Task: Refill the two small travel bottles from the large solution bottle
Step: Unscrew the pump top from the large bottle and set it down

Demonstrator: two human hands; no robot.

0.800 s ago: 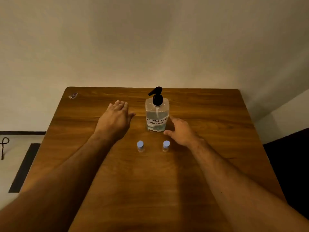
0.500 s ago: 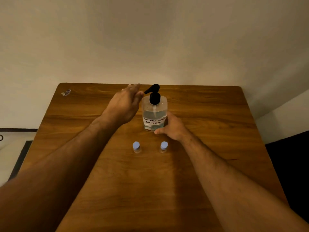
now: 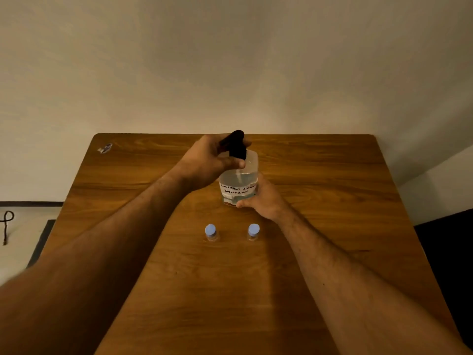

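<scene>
A clear large solution bottle [image 3: 238,184] with a hand-written label stands upright mid-table. Its black pump top [image 3: 236,144] is gripped by my left hand [image 3: 208,162], fingers curled round the pump's neck. My right hand [image 3: 263,201] holds the bottle's lower right side, thumb across the front near its base. Two small travel bottles with light blue caps stand closer to me: the left one [image 3: 211,232] and the right one [image 3: 253,231]. Both are capped and nothing touches them.
The wooden table [image 3: 332,201] stands against a pale wall. A small scrap [image 3: 105,148] lies at its far left corner. On the floor to the left are a dark mat [image 3: 41,242] and a cord [image 3: 6,224].
My left hand moved right from the table surface and closed round the pump top. My right hand slid in and took hold of the bottle's lower side.
</scene>
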